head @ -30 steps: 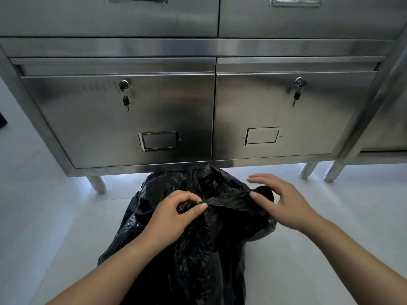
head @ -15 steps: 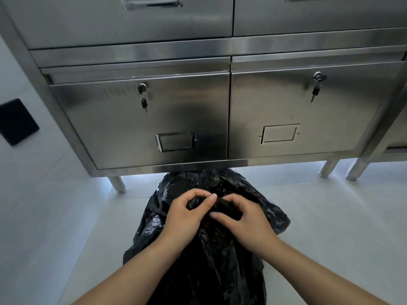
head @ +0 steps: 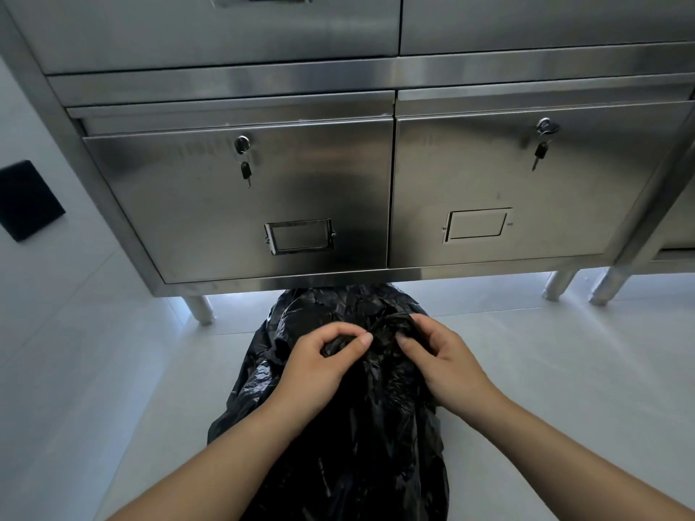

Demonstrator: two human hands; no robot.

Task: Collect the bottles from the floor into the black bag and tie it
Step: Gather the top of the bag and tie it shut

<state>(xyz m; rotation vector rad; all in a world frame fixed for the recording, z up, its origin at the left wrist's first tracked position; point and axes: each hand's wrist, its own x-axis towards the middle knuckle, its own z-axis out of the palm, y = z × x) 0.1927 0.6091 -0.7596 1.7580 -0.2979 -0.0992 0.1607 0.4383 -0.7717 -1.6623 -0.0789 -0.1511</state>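
- Pale floor (head: 564, 370) runs beneath a steel cabinet (head: 240, 204); no loose bottles show on it.
- Left hand (head: 319, 366) pinches gathered plastic at the neck of the black bag (head: 361, 445), which sits on the floor at centre.
- Right hand (head: 443, 362) grips the neighbouring fold.
- Collecting looks finished; the knot appears unfinished.

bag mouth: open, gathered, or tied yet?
Gathered, and whether tied, cannot tell. The black bag has its top bunched between the left hand and right hand, both pinching plastic; no finished knot shows.
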